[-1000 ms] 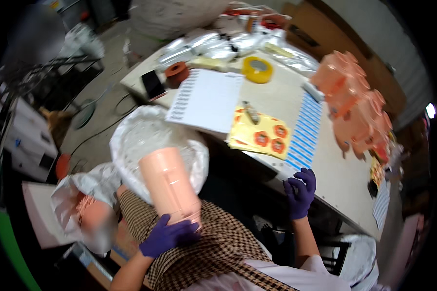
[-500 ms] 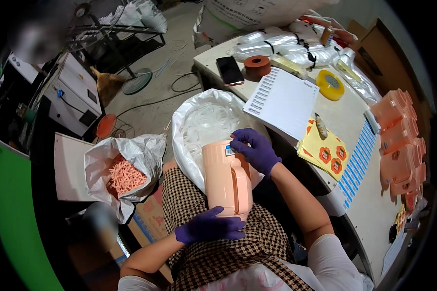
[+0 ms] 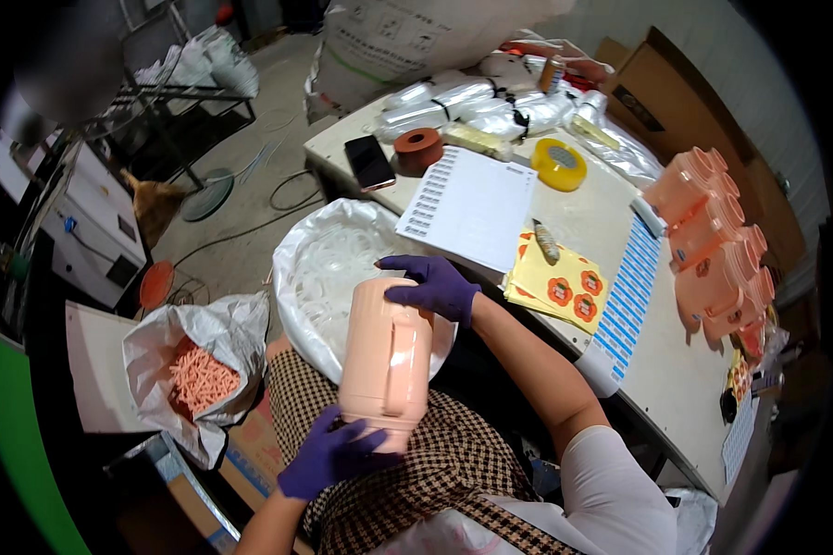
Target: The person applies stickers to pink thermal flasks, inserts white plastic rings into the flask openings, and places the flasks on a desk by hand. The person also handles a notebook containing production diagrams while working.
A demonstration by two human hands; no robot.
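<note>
A glossy pink plastic jug body (image 3: pixel 366 356) with a long side handle lies tilted above my lap, its handle side up. My left hand (image 3: pixel 333 458), in a purple glove, is closed around its lower end, the end near me. At the far end, my right hand (image 3: pixel 435 289), also gloved, lies over the rim with its fingers bent onto the wall; a fingertip reaches past the edge. Any label under those fingers is hidden. Just beyond the jug stands a white-lined container (image 3: pixel 287 305) of clear plastic rings (image 3: pixel 338 264).
At left, a white sack (image 3: pixel 254 324) holds pink plastic pieces (image 3: pixel 199 379). On the table (image 3: pixel 676 407) at right lie a phone (image 3: pixel 370 165), tape rolls, printed white sheets (image 3: pixel 477 203), yellow sticker sheets (image 3: pixel 574 268), a blue-and-white label strip (image 3: pixel 631 277) and several pink jugs (image 3: pixel 708 222).
The view has swung, so the table sits further left. My right hand has moved from the blue-and-white label's corner to lie over the jug's rim, covering the label. The left hand still holds the lower end.
</note>
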